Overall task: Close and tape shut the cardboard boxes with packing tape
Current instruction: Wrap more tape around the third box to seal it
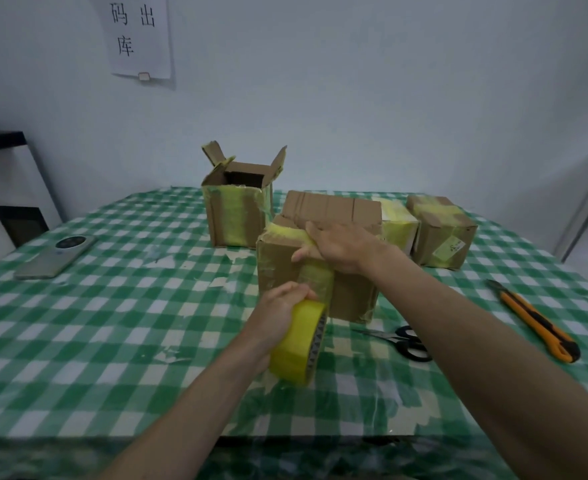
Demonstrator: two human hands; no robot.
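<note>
A closed cardboard box (351, 292) stands in the middle of the green checked table (112, 323). My right hand (341, 247) lies on its top front edge, fingers over the flaps and thumb down on a yellow tape strip on the front face. My left hand (278, 313) grips a yellow packing tape roll (299, 344) just below and in front of the box. The strip runs from the roll up the front face. An open box (237, 213) with raised flaps stands behind on the left.
Two taped boxes (441, 233) sit at the back right, another (330, 206) behind the middle box. Black scissors (403, 341) lie right of the roll, an orange utility knife (538, 323) farther right, a phone (57, 258) at the left.
</note>
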